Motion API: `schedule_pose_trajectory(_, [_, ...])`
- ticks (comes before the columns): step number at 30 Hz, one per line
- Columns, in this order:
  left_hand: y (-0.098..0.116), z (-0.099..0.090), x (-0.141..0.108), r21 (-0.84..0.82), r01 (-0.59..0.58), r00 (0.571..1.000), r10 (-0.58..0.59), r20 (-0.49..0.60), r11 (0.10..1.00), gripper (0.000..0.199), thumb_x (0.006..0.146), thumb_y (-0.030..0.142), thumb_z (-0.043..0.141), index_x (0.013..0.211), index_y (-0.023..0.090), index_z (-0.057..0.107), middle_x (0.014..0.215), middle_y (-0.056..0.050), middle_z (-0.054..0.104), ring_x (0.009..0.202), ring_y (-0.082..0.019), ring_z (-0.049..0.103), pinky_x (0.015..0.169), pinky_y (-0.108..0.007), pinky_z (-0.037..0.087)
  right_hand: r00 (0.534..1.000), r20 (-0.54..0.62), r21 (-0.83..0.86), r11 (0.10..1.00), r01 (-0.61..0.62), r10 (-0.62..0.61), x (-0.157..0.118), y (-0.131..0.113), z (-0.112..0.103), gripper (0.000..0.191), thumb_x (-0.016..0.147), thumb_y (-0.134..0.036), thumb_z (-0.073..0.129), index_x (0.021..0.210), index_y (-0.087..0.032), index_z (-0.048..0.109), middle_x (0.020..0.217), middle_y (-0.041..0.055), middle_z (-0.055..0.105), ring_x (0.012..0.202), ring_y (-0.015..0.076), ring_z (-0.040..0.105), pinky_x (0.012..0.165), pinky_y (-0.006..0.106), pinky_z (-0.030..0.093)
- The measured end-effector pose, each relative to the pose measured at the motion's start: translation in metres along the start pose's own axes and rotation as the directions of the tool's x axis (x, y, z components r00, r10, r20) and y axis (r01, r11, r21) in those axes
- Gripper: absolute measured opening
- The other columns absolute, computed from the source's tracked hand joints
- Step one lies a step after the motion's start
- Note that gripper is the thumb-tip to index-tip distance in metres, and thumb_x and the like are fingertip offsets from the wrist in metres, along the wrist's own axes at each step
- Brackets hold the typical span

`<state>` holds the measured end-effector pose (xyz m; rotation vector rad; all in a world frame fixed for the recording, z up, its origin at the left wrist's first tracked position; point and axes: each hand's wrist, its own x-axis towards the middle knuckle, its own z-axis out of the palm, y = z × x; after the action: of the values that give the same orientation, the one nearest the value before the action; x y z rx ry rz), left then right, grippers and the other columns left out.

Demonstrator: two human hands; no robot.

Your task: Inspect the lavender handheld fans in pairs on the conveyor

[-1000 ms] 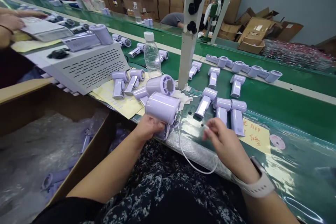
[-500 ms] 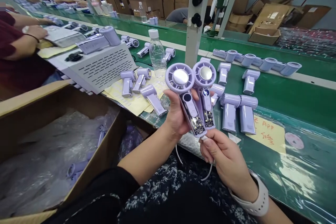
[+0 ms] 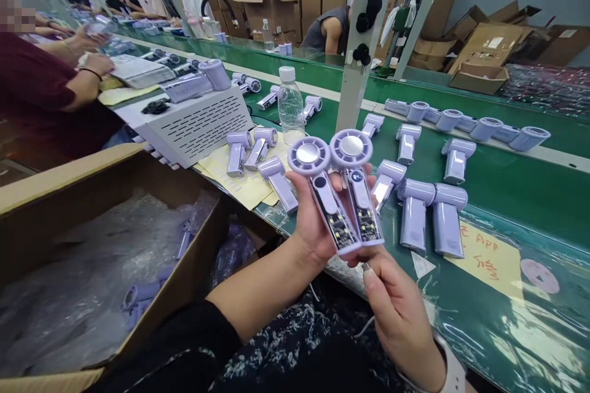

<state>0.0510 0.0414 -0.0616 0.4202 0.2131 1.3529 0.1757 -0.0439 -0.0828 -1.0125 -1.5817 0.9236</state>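
My left hand [image 3: 311, 221] is wrapped round two lilac handheld fans held side by side, round heads up. The left fan [image 3: 332, 212] has a dark round display; the right fan [image 3: 362, 206] shows lit digits on its display. Small lights and circuit parts show through both clear handle fronts. Just below the handles' bottom ends, my right hand [image 3: 391, 295] pinches the metal-tipped plug [image 3: 367, 267] of a white cable, which hangs down over the lap. The plug is apart from the left fan's base.
Several lilac fans [image 3: 415, 215] stand or lie on the green table [image 3: 488, 196]. A bottle [image 3: 291, 110], a vented grey box [image 3: 198, 129] and yellow paper [image 3: 491, 264] are there. An open carton [image 3: 110, 156] is at left; a person in maroon [image 3: 41, 92] sits beyond.
The two fans have spread apart, and the right one's digits show more clearly. The plug in my right hand has come away from the fan's base. The view has shifted.
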Motion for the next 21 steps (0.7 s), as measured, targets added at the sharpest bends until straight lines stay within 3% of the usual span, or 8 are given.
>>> schedule_pose_trajectory(2, [0.003, 0.001, -0.001, -0.026, 0.026, 1.000, -0.026, 0.009, 0.999, 0.067, 0.068, 0.085, 0.072, 0.065, 0.018, 0.060, 0.114, -0.008, 0.075, 0.096, -0.021, 0.073, 0.080, -0.033, 0.061, 0.998, -0.046, 0.012, 0.999, -0.041, 0.041, -0.001, 0.000, 0.006, 0.031, 0.108, -0.036, 0.051, 0.084, -0.022, 0.065, 0.085, 0.0025, 0.070, 0.080, 0.0164, 0.065, 0.072, 0.025, 0.050])
schedule_pose_trajectory(4, [0.005, 0.001, -0.002, 0.004, -0.006, 0.999, 0.006, 0.045, 1.000, 0.066, 0.067, 0.084, 0.073, 0.065, 0.019, 0.062, 0.114, -0.009, 0.075, 0.096, -0.022, 0.074, 0.080, -0.033, 0.062, 0.989, -0.082, 0.071, 0.990, -0.119, 0.125, -0.003, 0.001, 0.011, 0.036, 0.109, -0.036, 0.050, 0.078, -0.022, 0.060, 0.064, -0.0019, 0.062, 0.060, 0.0132, 0.059, 0.059, 0.023, 0.046])
schedule_pose_trajectory(8, [0.004, -0.003, -0.004, 0.087, -0.071, 0.993, 0.061, 0.106, 0.994, 0.068, 0.062, 0.086, 0.074, 0.062, 0.018, 0.064, 0.110, -0.010, 0.076, 0.105, -0.030, 0.074, 0.082, -0.038, 0.063, 0.962, -0.123, 0.247, 0.946, -0.210, 0.245, -0.006, 0.005, 0.014, 0.046, 0.109, -0.045, 0.049, 0.069, -0.023, 0.049, 0.046, -0.0073, 0.045, 0.042, 0.0109, 0.048, 0.046, 0.023, 0.038])
schedule_pose_trajectory(12, [0.000, -0.007, -0.007, 0.115, -0.096, 0.989, 0.082, 0.121, 0.989, 0.070, 0.061, 0.089, 0.070, 0.063, 0.020, 0.066, 0.103, -0.010, 0.076, 0.108, -0.035, 0.072, 0.084, -0.044, 0.062, 0.950, -0.096, 0.243, 0.932, -0.267, 0.297, -0.007, 0.009, 0.015, 0.049, 0.105, -0.052, 0.055, 0.066, -0.022, 0.051, 0.046, -0.0058, 0.047, 0.043, 0.0119, 0.052, 0.046, 0.024, 0.040])
schedule_pose_trajectory(16, [-0.006, -0.009, -0.010, 0.174, -0.200, 0.971, 0.171, 0.169, 0.964, 0.070, 0.066, 0.091, 0.066, 0.066, 0.021, 0.065, 0.098, -0.007, 0.075, 0.091, -0.027, 0.073, 0.078, -0.040, 0.061, 0.921, -0.175, 0.338, 0.900, -0.277, 0.349, -0.007, 0.011, 0.022, 0.046, 0.105, -0.053, 0.054, 0.071, -0.022, 0.052, 0.047, -0.0070, 0.045, 0.042, 0.0115, 0.047, 0.046, 0.023, 0.039])
schedule_pose_trajectory(19, [-0.007, -0.012, -0.008, 0.197, -0.208, 0.967, 0.170, 0.191, 0.958, 0.072, 0.065, 0.093, 0.064, 0.065, 0.021, 0.062, 0.095, -0.007, 0.075, 0.090, -0.027, 0.072, 0.074, -0.039, 0.061, 0.948, -0.108, 0.243, 0.932, -0.267, 0.300, -0.006, 0.011, 0.017, 0.041, 0.106, -0.049, 0.054, 0.076, -0.022, 0.059, 0.062, -0.0017, 0.058, 0.059, 0.0146, 0.057, 0.059, 0.025, 0.048])
schedule_pose_trajectory(21, [-0.005, -0.016, -0.005, 0.204, -0.184, 0.977, 0.156, 0.145, 0.962, 0.073, 0.066, 0.095, 0.061, 0.067, 0.022, 0.059, 0.097, -0.008, 0.074, 0.097, -0.030, 0.073, 0.075, -0.042, 0.061, 0.975, -0.051, 0.123, 0.970, -0.210, 0.217, -0.004, 0.009, 0.005, 0.035, 0.106, -0.045, 0.053, 0.080, -0.023, 0.063, 0.078, 0.0024, 0.065, 0.073, 0.0177, 0.061, 0.069, 0.028, 0.050])
